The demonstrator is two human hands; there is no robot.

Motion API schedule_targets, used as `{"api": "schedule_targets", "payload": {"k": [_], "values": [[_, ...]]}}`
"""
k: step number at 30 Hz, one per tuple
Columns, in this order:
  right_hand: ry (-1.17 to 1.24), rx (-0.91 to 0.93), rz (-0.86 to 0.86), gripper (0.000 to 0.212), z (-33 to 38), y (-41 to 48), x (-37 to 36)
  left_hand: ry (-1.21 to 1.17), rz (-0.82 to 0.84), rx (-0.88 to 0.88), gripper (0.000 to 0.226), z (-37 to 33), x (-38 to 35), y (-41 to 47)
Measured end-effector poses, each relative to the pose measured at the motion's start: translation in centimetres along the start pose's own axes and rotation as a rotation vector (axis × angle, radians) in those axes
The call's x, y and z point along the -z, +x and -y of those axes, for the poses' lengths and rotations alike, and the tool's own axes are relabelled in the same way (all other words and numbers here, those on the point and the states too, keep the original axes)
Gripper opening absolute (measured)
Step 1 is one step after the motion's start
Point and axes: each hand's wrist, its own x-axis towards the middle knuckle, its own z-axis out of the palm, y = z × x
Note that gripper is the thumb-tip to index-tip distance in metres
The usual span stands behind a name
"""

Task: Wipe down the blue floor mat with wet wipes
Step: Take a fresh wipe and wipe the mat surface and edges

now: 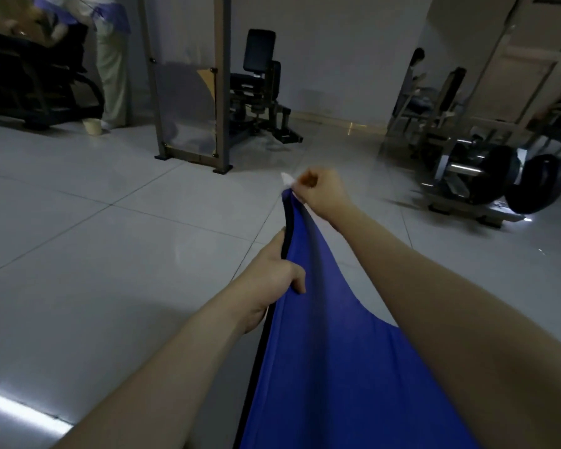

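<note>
The blue floor mat (324, 335) with a black underside is lifted off the tiled floor and hangs in a fold between my arms. My left hand (272, 273) grips the mat's black-edged left side, fingers curled round it. Farther out, my right hand (321, 189) pinches the mat's far tip together with a small white wet wipe (287, 179) that pokes out to the left of the fist. The mat's lower part runs out of view at the bottom.
Grey floor tiles (110, 254) spread to the left. A metal frame with a clear panel (188, 118) and a black gym seat machine (259, 92) stand ahead. Barbell plates on a rack (499, 176) sit at right. A person in light clothes (110, 59) stands at back left.
</note>
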Motion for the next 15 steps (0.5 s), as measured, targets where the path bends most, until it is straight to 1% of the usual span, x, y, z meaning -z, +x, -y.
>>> {"api": "schedule_targets", "payload": {"k": [2,3,5,7,10,12,13,15], "values": [[0.052,-0.036,0.023,0.012,0.2,0.8,0.1,0.005,0.001,0.016,0.081,-0.1,-0.1,0.0],[0.059,-0.026,0.044,0.012,0.4,0.5,0.1,0.010,0.002,0.025,0.082,-0.1,-0.1,0.1],[0.020,0.032,0.094,0.015,1.2,-1.4,-0.1,0.015,-0.008,0.037,0.086,0.1,0.2,0.3],[-0.008,0.121,0.104,0.017,1.3,-4.3,0.0,0.026,-0.029,0.037,0.091,0.3,0.7,0.4],[0.072,0.189,0.159,0.011,1.1,-8.9,0.7,0.025,-0.044,0.033,0.094,0.4,1.8,0.1],[0.081,0.214,0.196,0.009,1.3,-10.0,0.9,0.025,-0.041,0.032,0.095,0.5,2.1,-0.1],[0.059,0.235,0.179,0.012,1.4,-9.6,0.8,0.030,-0.035,0.026,0.097,0.5,2.0,-0.1],[-0.010,0.252,0.062,0.021,1.7,-7.2,0.4,0.035,-0.016,0.015,0.097,0.4,1.5,-0.2]]}}
